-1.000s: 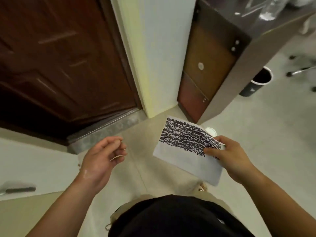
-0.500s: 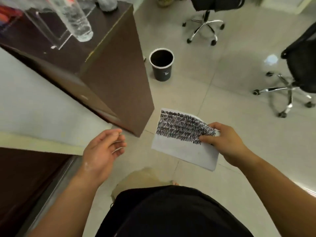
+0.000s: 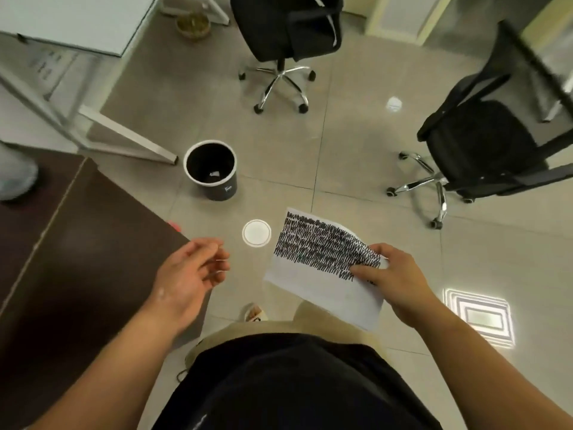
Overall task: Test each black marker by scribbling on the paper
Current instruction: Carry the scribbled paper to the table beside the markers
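Head view: right hand (image 3: 393,280) pinches scribbled paper (image 3: 322,268); left hand (image 3: 189,274) empty.

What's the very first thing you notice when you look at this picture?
The paper jumps out first: its top half is packed with black scribbles, and the right hand pinches its right edge in mid-air. The left hand floats open and empty beside it. Farther off on the shiny floor stands a black bin, with two black office chairs beyond.
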`<state>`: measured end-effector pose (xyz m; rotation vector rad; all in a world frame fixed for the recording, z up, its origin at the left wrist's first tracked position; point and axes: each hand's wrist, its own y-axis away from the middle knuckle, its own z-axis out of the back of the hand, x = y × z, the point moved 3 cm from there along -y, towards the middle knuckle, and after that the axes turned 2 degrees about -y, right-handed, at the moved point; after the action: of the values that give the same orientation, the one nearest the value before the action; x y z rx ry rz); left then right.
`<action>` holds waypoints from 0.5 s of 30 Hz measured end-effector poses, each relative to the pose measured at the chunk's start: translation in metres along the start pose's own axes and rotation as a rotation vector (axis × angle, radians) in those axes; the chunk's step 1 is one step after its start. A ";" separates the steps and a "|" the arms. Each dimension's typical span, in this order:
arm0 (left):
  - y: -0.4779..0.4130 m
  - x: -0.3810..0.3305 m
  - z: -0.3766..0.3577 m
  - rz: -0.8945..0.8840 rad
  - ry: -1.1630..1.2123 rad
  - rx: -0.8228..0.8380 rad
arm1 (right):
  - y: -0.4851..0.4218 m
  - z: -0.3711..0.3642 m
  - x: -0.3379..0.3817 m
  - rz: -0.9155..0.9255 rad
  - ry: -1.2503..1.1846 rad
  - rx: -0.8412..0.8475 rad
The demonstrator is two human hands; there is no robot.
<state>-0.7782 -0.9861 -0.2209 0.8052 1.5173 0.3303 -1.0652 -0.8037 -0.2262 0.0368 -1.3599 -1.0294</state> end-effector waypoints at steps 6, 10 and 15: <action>-0.107 -0.079 -0.053 0.004 -0.024 0.030 | -0.113 -0.001 0.066 -0.009 -0.066 -0.010; -0.193 -0.124 -0.081 0.029 0.007 -0.030 | -0.216 0.003 0.114 -0.009 -0.069 0.021; -0.273 -0.188 -0.114 0.062 0.054 -0.125 | -0.332 0.017 0.196 -0.016 0.020 0.109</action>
<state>-0.9781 -1.2733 -0.2405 0.7500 1.5087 0.4913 -1.2974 -1.1110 -0.2577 0.1388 -1.3984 -0.9654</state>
